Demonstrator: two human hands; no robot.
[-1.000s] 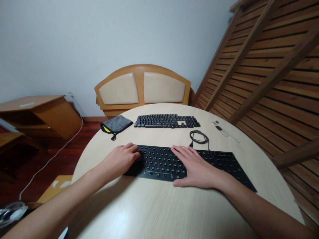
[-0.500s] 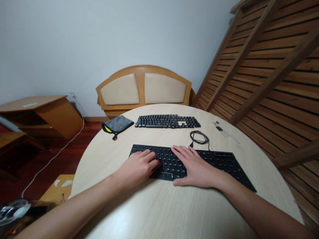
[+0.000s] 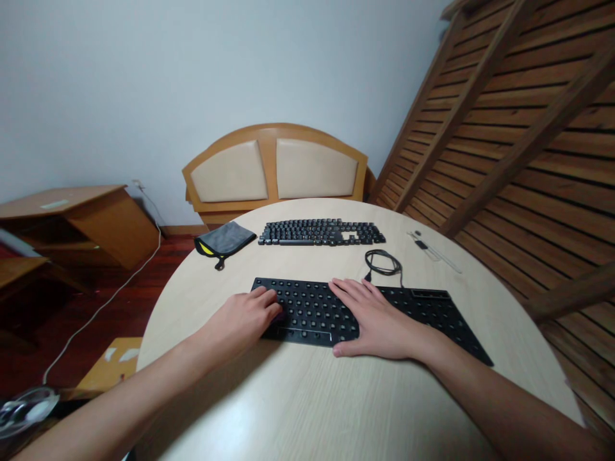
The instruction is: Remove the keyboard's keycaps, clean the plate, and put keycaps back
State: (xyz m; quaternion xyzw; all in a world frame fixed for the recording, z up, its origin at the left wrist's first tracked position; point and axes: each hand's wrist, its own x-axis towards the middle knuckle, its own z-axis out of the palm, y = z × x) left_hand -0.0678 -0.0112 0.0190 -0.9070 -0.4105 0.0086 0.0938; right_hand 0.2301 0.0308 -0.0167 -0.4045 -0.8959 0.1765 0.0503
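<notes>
A black keyboard base (image 3: 312,306) without its keycaps lies across the table in front of me, its switches exposed. My right hand (image 3: 377,323) rests flat on its middle, fingers spread and thumb over the near edge. Over the left end, my left hand (image 3: 247,312) is closed, knuckles up, its fingertips down among the switches. A bit of something dark and purplish shows under those fingers, too covered to name. Behind the base lies its coiled black cable (image 3: 384,262). Farther back, the loose keycaps (image 3: 300,232) are laid out in keyboard order, with a gap toward the right.
A grey cloth (image 3: 225,239) with yellow and black edging lies at the table's left. Thin clear and metallic pieces (image 3: 439,255) lie at the right. The round table (image 3: 298,397) faces a headboard (image 3: 230,173); slatted wood (image 3: 542,166) leans along the right.
My left hand has slid left along the keyboard base, uncovering switches near the middle. My right hand has stayed in place on the base.
</notes>
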